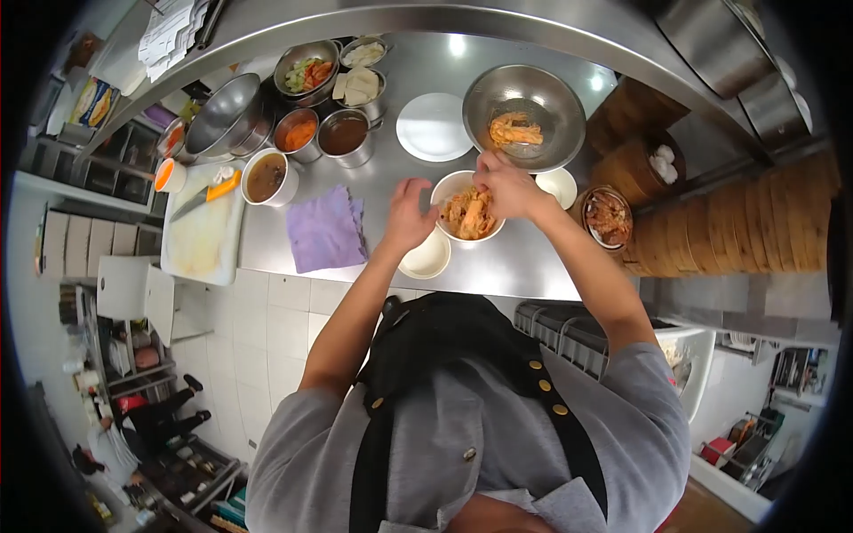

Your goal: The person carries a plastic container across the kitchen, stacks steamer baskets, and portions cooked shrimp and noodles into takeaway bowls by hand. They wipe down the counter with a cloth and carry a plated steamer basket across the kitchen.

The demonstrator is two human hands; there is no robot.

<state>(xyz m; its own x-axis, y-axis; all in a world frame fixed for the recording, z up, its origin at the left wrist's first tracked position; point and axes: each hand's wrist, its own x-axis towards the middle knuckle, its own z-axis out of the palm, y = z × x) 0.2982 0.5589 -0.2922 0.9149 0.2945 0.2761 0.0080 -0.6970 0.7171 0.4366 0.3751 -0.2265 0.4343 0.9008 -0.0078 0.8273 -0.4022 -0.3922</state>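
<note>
Head view: where is the food you are handling on the steel table (538,265)?

– Your fried pieces (475,213) lie heaped in a white bowl (455,180), about midway along the near edge and a little in from it. More of them rest in the steel mixing bowl (560,107), just beyond, toward the far edge

And how do your hands stand?

– Your left hand (410,222) is at the white bowl's left rim, thumb and fingers spread wide; whether it touches the rim, you cannot tell. Your right hand (509,185) reaches over the far right rim, fingers bent and narrow beside the pieces; whether they grip one cannot be told either

What crowds you along the near edge?

– A second white bowl (425,255) sits just below your left hand, close to that edge. Further left lies a purple cloth (326,229), and the cutting board (197,244) takes up the near left corner

Where does steel show for moving?

– Only a narrow strip between cloth and left hand; a wider patch between the heaped bowl and your right forearm (586,266), reaching the near edge. Toward the far edge, a white plate (434,127) stands just beside the mixing bowl, and bamboo steamers (737,222) line the right edge
</note>
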